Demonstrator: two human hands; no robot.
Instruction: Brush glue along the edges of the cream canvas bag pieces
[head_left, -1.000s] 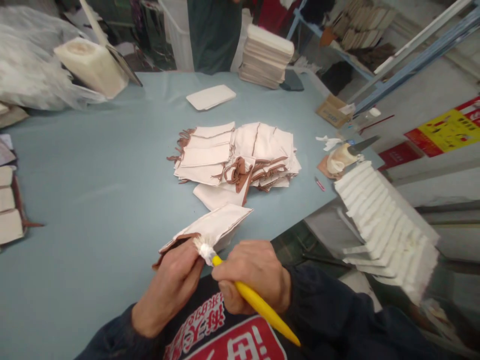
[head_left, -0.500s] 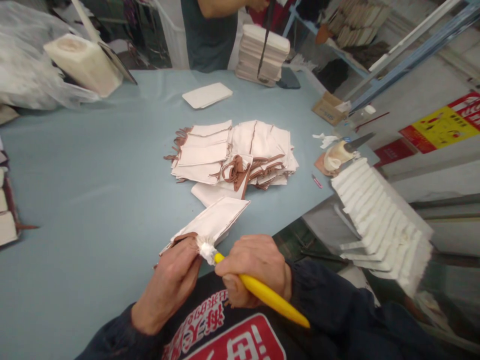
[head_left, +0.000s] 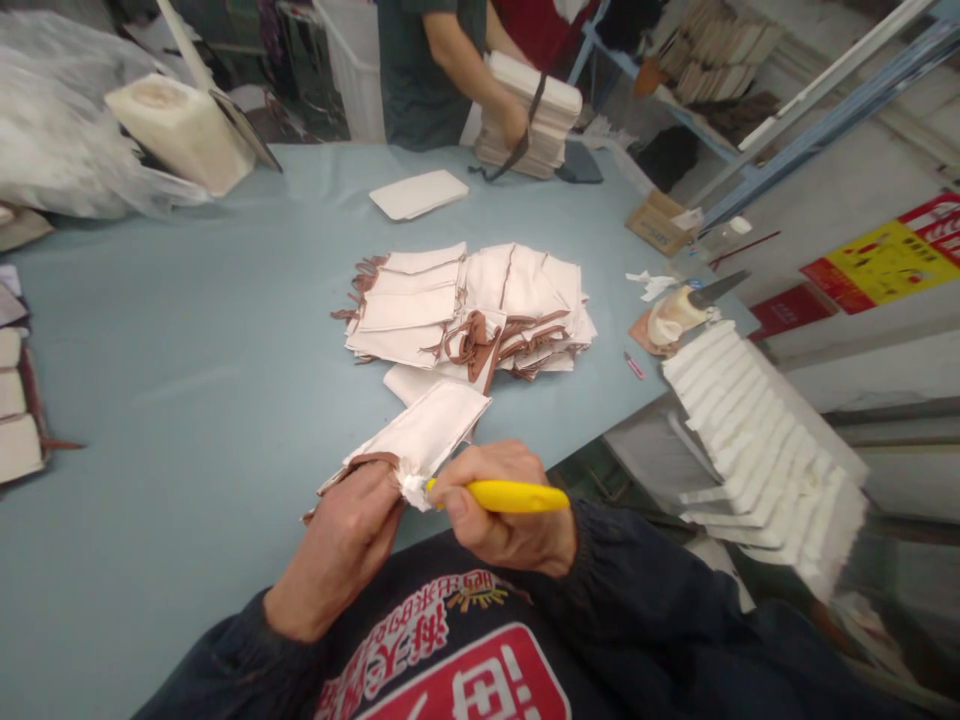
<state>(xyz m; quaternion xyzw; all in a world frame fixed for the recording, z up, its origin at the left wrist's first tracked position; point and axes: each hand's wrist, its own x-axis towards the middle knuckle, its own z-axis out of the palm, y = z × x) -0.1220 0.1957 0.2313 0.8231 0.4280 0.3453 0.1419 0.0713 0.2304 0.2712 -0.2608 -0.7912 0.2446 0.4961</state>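
Observation:
My left hand (head_left: pixel 349 535) is closed on a cream leather piece (head_left: pixel 420 425) with a brown edge, holding it over the near side of the table. In my right hand (head_left: pixel 510 510) is a brush with a yellow handle (head_left: pixel 525 496). Its white, clotted tip (head_left: pixel 411 485) touches the edge of the piece beside my left fingers. Just beyond lies a pile of similar cream pieces (head_left: pixel 412 300) with brown edges and straps, some overlapping.
A blue-green table (head_left: pixel 225 400) spreads ahead. At its far side a co-worker's hand (head_left: pixel 514 125) touches a strapped stack (head_left: pixel 551 105). To the right are a glue-smeared container with a blade-like tool (head_left: pixel 675 315), a small pink cutter (head_left: pixel 634 365) and a rack of white strips (head_left: pixel 750 420).
My right hand has turned the brush so its handle lies nearly level, its tip still at the piece. The piece has tilted slightly. Across the table, the co-worker's arm has reached down to the stack.

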